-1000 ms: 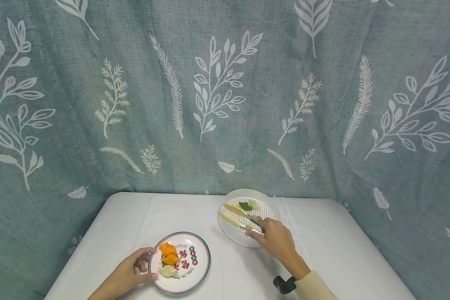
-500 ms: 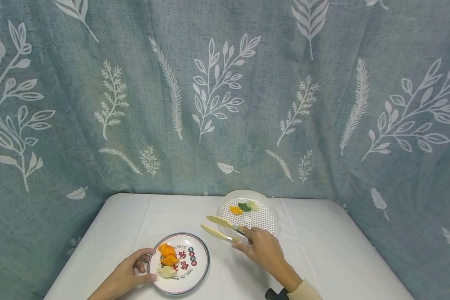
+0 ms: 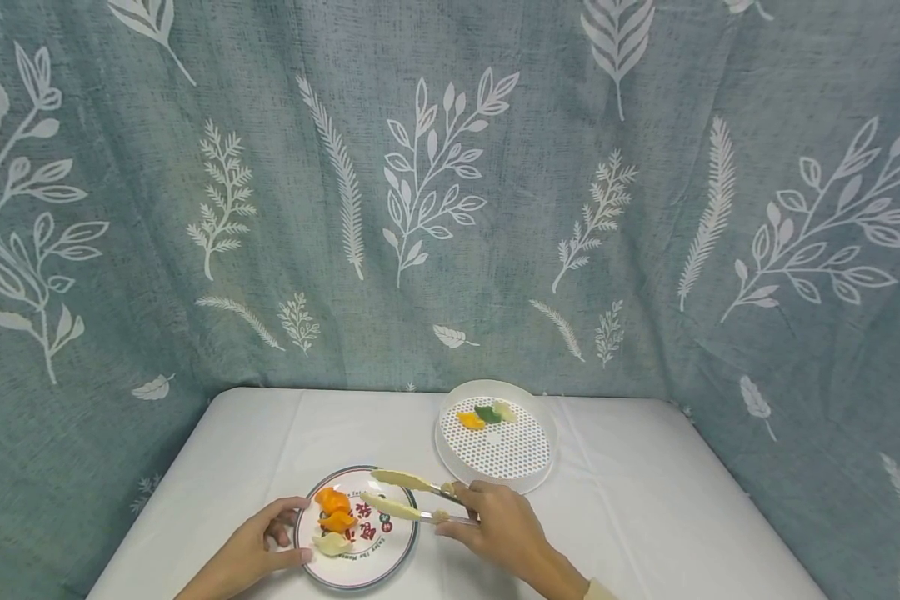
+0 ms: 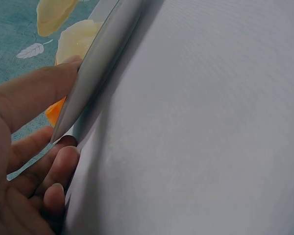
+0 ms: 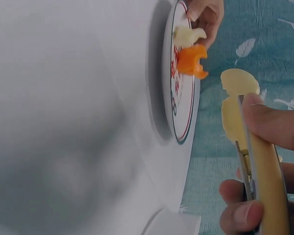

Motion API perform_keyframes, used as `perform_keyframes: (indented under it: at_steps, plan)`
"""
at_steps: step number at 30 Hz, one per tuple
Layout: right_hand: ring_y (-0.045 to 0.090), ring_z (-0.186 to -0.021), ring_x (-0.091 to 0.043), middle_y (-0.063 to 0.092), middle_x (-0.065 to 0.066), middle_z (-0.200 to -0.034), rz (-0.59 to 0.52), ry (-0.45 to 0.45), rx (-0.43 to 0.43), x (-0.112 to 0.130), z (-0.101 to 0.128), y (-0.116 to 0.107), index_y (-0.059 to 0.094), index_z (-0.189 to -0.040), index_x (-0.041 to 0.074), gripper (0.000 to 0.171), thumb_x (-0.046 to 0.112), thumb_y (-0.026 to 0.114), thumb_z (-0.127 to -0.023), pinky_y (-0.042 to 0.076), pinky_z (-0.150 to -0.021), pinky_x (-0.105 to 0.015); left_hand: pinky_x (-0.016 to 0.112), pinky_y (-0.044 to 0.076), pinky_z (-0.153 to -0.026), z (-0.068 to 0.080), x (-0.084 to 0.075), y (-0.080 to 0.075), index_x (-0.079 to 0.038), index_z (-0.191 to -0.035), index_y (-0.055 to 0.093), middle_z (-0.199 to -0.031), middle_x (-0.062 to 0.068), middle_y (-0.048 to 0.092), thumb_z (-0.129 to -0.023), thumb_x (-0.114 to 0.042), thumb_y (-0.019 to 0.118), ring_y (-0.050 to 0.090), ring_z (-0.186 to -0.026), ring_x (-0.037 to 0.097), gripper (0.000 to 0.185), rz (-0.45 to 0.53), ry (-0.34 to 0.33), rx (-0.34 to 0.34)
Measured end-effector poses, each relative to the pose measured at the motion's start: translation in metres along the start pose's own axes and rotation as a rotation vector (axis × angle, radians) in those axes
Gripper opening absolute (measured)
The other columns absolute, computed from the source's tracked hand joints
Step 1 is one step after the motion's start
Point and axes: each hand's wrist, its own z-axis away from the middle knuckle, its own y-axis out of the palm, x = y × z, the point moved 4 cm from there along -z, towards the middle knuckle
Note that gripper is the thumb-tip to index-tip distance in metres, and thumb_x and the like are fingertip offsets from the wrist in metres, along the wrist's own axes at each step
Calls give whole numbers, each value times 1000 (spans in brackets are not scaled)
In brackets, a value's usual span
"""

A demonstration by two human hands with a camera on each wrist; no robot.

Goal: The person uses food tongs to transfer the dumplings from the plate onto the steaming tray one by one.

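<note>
My left hand (image 3: pixel 258 542) grips the near-left rim of a round white plate (image 3: pixel 393 546), printed with red characters and edged in dark lines. Two orange dumplings (image 3: pixel 335 510) and a pale one (image 3: pixel 333 544) lie on the plate's left side. With my right hand (image 3: pixel 495 525) I hold a pair of tongs (image 3: pixel 397 507), pale yellow at the tips and metal at the arms. Their tips are spread apart over the plate's right half, with nothing between them. In the right wrist view, my thumb and fingers close round the tongs' handle (image 5: pixel 269 191).
At the back stands a round white steamer tray (image 3: pixel 543 471) with a perforated base. Yellow-orange, green and pale dumplings (image 3: pixel 487 414) lie together on its far left part. A white cloth covers the table (image 3: pixel 630 492); a leaf-patterned curtain (image 3: pixel 450 208) hangs behind it.
My right hand has carried the tongs from the steamer tray leftward and nearer, over the plate. A yellow-orange dumpling now shows uncovered in the tray. The left hand keeps its place at the plate.
</note>
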Motion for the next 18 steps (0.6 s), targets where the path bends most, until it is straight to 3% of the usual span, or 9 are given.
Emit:
perform_keyframes:
  at_steps: [5, 12, 18]
  plan:
    - [36, -57, 1, 43, 17, -67, -47, -15, 57, 11, 5, 4, 78, -121, 17, 56, 58, 78, -83, 34, -50, -20, 29, 41, -70, 0, -1, -1, -9, -135, 62, -102, -2, 61, -66, -35, 97, 50, -83, 17, 82, -2, -4, 3]
    - [34, -56, 3, 45, 16, -68, -76, -82, 88, 20, 14, 11, 76, -125, 15, 59, 59, 74, -86, 33, -49, -18, 28, 41, -69, 1, -3, -2, -9, -135, 62, -102, -2, 60, -66, -34, 97, 49, -83, 17, 81, 4, 10, 0]
    - [38, -59, 2, 51, 17, -73, -74, -62, 166, 27, 17, 18, 74, -127, 13, 64, 62, 73, -85, 36, -52, -19, 28, 41, -68, 1, -2, -2, -10, -134, 62, -101, -1, 61, -63, -35, 98, 49, -83, 17, 83, 11, 9, -16]
